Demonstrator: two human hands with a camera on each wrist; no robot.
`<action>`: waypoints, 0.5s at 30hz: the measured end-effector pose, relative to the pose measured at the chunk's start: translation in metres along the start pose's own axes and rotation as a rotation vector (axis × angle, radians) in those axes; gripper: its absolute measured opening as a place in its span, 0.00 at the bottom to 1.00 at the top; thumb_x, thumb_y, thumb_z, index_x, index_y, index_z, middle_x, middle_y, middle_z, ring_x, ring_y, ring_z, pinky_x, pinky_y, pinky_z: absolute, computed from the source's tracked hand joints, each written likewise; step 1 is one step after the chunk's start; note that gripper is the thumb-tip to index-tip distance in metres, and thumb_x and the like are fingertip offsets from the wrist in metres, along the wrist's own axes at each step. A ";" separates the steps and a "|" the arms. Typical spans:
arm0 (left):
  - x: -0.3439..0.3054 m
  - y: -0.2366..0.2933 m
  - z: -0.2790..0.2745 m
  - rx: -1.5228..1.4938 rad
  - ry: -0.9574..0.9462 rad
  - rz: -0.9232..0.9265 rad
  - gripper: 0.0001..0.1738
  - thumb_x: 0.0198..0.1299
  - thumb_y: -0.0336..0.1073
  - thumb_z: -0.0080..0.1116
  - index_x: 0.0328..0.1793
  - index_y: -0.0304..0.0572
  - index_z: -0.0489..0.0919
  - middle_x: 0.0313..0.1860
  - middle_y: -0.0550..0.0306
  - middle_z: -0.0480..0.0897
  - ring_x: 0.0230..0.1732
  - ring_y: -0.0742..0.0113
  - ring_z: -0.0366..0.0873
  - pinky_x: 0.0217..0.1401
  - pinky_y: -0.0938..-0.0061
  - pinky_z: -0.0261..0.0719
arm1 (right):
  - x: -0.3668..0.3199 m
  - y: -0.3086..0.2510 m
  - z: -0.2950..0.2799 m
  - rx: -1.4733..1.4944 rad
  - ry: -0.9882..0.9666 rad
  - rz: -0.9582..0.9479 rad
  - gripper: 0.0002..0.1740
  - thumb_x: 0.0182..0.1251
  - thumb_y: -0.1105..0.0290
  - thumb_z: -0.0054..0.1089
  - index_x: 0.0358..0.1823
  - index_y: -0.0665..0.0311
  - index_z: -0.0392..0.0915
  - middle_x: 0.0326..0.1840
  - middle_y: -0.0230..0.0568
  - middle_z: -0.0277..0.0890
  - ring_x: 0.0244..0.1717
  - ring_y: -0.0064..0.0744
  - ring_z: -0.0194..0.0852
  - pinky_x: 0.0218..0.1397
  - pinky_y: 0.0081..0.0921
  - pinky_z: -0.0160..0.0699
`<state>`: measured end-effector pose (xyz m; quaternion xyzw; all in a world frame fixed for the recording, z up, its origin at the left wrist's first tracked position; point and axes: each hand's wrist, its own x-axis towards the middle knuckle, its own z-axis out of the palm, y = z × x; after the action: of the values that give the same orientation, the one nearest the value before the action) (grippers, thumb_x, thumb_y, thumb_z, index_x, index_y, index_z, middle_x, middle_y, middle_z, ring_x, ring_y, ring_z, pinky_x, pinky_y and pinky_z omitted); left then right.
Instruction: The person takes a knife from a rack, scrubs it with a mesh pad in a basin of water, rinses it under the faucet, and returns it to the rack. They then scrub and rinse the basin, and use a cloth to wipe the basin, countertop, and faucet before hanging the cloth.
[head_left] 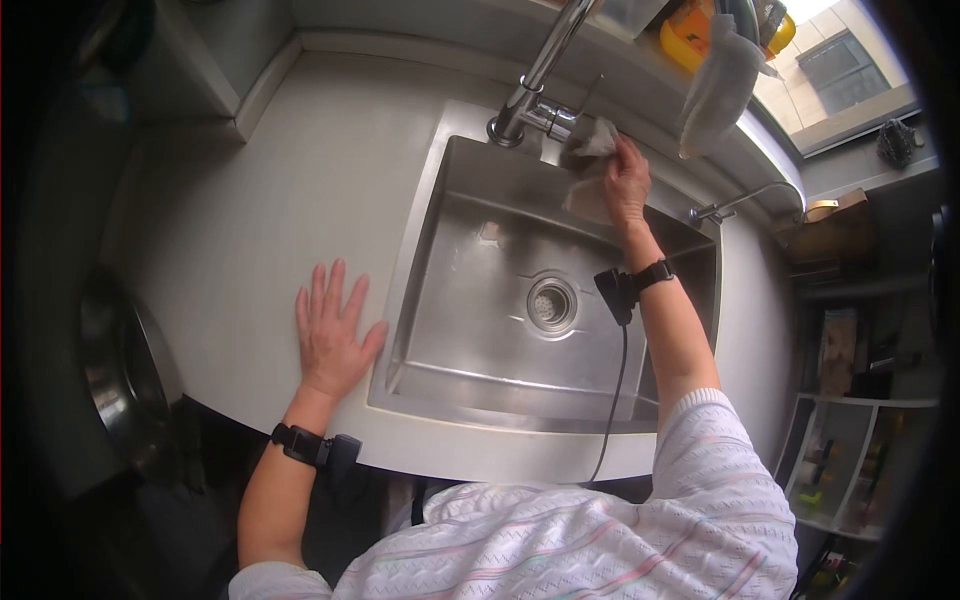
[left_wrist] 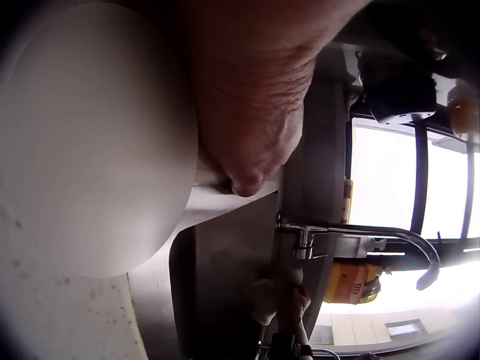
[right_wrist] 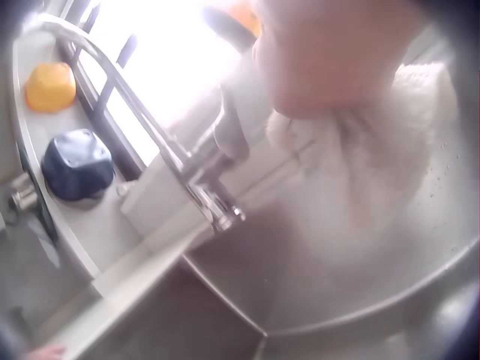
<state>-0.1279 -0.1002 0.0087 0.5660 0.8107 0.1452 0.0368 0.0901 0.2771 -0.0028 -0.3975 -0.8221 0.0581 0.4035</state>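
At the back rim of the steel sink (head_left: pixel 450 330), my right hand (head_left: pixel 628 182) grips a crumpled white cloth (head_left: pixel 600 138). Part of the cloth hangs down over the back wall of the basin. The right wrist view shows the bunched cloth (right_wrist: pixel 360 165) below the blurred fingers. Just left of the hand stands the chrome faucet (head_left: pixel 515 115). My left hand (head_left: pixel 335 340) rests flat on the pale countertop (head_left: pixel 240 260), left of the sink, with fingers spread and nothing held.
A round drain (head_left: pixel 552 304) sits in the basin floor. A slim second tap (head_left: pixel 745 203) stands at the back right. Another white cloth (head_left: pixel 722 85) hangs near the window, beside a yellow item (head_left: pixel 685 45). At far left is a round metal vessel (head_left: pixel 125 360).
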 end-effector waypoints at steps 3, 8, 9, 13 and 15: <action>0.002 -0.001 0.001 -0.001 0.005 0.005 0.35 0.53 0.48 0.56 0.67 0.49 0.64 0.72 0.50 0.53 0.73 0.47 0.45 0.71 0.49 0.41 | -0.022 0.010 0.042 -0.207 -0.098 -0.032 0.14 0.55 0.73 0.52 0.44 0.56 0.77 0.52 0.32 0.73 0.54 0.41 0.66 0.56 0.37 0.62; 0.002 -0.001 0.000 -0.007 0.012 0.008 0.35 0.52 0.48 0.56 0.67 0.49 0.64 0.72 0.50 0.53 0.73 0.47 0.45 0.71 0.48 0.42 | -0.031 -0.070 0.084 0.048 -0.093 0.010 0.14 0.52 0.75 0.53 0.41 0.57 0.77 0.47 0.37 0.73 0.53 0.42 0.66 0.57 0.38 0.60; 0.002 -0.001 0.000 -0.009 0.009 0.005 0.35 0.52 0.48 0.56 0.67 0.49 0.64 0.72 0.50 0.53 0.73 0.47 0.45 0.70 0.48 0.42 | -0.028 -0.079 0.085 0.050 -0.064 0.084 0.13 0.51 0.75 0.53 0.41 0.57 0.77 0.45 0.38 0.73 0.52 0.43 0.66 0.56 0.38 0.60; 0.001 -0.001 0.001 -0.004 0.004 0.009 0.35 0.52 0.47 0.56 0.68 0.49 0.64 0.72 0.50 0.53 0.73 0.46 0.45 0.70 0.48 0.42 | -0.032 -0.116 0.080 0.337 -0.128 -0.011 0.11 0.54 0.74 0.53 0.40 0.62 0.77 0.44 0.42 0.73 0.49 0.47 0.68 0.54 0.38 0.66; 0.002 0.001 0.000 -0.002 -0.004 0.008 0.35 0.53 0.48 0.56 0.68 0.49 0.63 0.73 0.50 0.53 0.73 0.46 0.45 0.71 0.49 0.41 | -0.017 -0.136 0.095 0.437 -0.081 -0.034 0.11 0.55 0.72 0.53 0.40 0.64 0.76 0.45 0.45 0.73 0.49 0.48 0.68 0.52 0.37 0.69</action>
<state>-0.1279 -0.0978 0.0090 0.5697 0.8081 0.1450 0.0385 -0.0542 0.1948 -0.0202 -0.2840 -0.8122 0.2437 0.4476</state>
